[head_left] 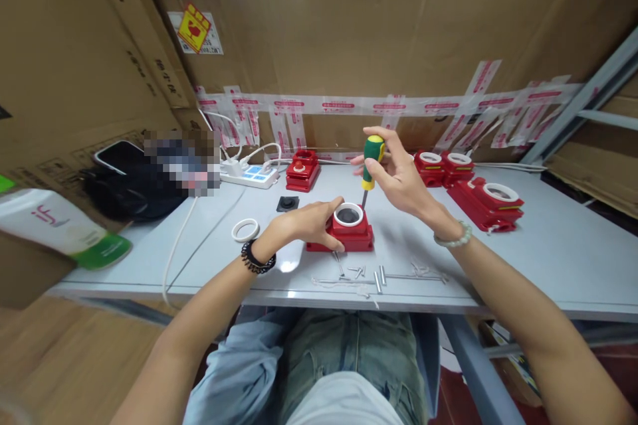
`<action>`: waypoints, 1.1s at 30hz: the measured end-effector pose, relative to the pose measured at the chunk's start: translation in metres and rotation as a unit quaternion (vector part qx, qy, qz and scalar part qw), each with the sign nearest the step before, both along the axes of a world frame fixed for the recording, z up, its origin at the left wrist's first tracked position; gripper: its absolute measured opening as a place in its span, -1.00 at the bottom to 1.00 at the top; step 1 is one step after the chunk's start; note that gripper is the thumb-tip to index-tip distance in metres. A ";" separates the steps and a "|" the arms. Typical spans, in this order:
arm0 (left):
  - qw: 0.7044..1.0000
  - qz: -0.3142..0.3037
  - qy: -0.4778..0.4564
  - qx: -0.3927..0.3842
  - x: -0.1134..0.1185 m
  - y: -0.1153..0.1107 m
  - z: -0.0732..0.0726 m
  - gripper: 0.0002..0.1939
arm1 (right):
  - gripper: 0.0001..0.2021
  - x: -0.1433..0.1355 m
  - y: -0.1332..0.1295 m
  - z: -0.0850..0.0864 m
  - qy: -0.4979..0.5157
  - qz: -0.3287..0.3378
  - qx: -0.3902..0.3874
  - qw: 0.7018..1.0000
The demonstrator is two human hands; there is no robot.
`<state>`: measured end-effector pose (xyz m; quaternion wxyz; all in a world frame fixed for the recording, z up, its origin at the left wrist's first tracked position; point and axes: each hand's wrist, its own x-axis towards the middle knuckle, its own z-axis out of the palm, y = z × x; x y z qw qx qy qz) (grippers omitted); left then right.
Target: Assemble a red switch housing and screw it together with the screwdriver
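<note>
A red plastic housing (355, 238) with a white ring (348, 214) around its round opening rests on the grey table (548, 246) in front of me. My left hand (306, 220) grips its left side. Upright in my right hand (399, 176) is a green and yellow screwdriver (371, 158). Its tip points down at the housing's right rear corner. Several screws and metal rods (379, 275) lie just in front of the housing.
A loose white ring (245, 230) and a small black square part (288, 203) lie to the left. More red housings sit at the back (302, 169) and right (486, 202). A power strip (249, 174), phone (118, 156), black bag (124, 189) and bottle (60, 229) are far left. Cardboard walls stand behind.
</note>
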<state>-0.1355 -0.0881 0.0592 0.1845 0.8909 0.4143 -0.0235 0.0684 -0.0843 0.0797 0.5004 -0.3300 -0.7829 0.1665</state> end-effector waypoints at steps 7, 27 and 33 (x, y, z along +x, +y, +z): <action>1.000 -0.001 0.001 0.008 -0.001 0.001 -0.002 -0.26 | -0.63 -0.004 0.000 -0.003 -0.041 -0.161 0.126 0.978; 0.995 -0.015 -0.102 0.000 -0.004 -0.003 -0.007 -0.29 | -0.61 0.006 -0.004 0.007 -0.027 -0.034 0.012 0.999; 0.997 -0.004 -0.070 0.014 -0.002 -0.004 -0.004 -0.31 | -0.68 0.002 0.000 0.004 -0.027 -0.140 0.077 0.987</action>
